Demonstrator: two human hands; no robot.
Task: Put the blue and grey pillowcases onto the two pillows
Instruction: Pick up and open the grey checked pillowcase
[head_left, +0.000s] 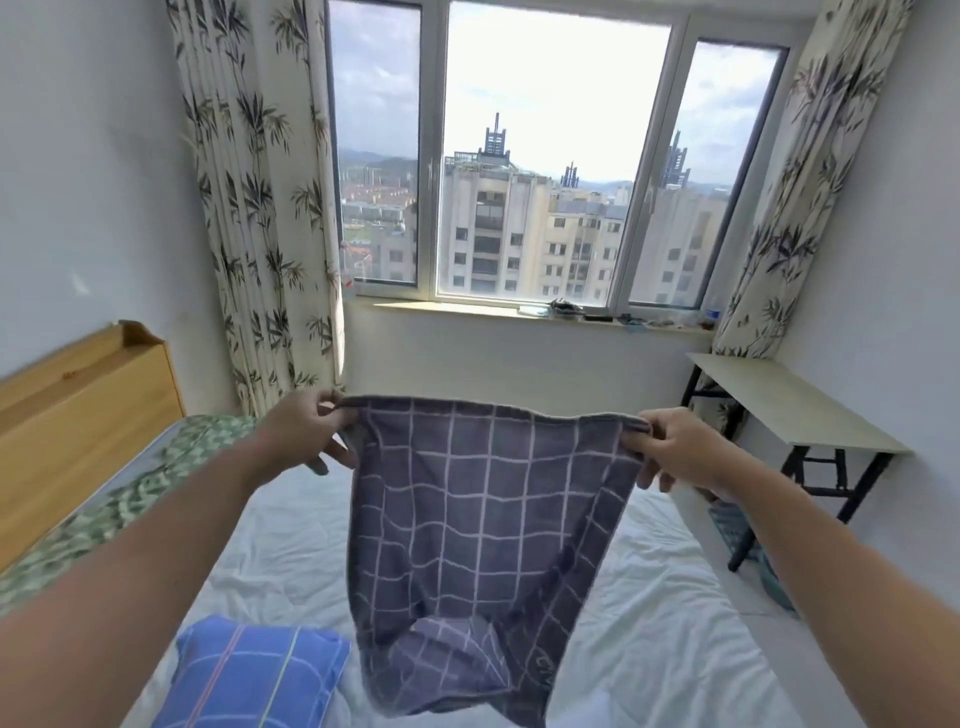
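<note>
Both hands are reaching forward over the bed, each grasping an upper corner of the grey pillowcase (478, 519); the left hand (301, 431) is pinching the top edge at the left corner between thumb and curled fingers, and the right hand (675, 449) is pinching the same edge at the right corner, so the edge is stretching almost level between them; the grey pillowcase, dark grey with a pale grid, is hanging down in the air from that edge, narrowing and folding toward its lower end, which is sagging close to the white sheet (675, 623) of the bed; whether the lower end is touching the sheet cannot be told. A pillow in the blue pillowcase (254, 675), blue with thin coloured lines, is lying on the sheet at the lower left, just beside the hanging grey cloth; a green patterned cover (130, 499) is lying along the left side of the bed against a wooden headboard (78, 410); a pale surface (789, 405) on black legs is standing at the right, under a window (545, 156) flanked by bamboo-print curtains (254, 208).
</note>
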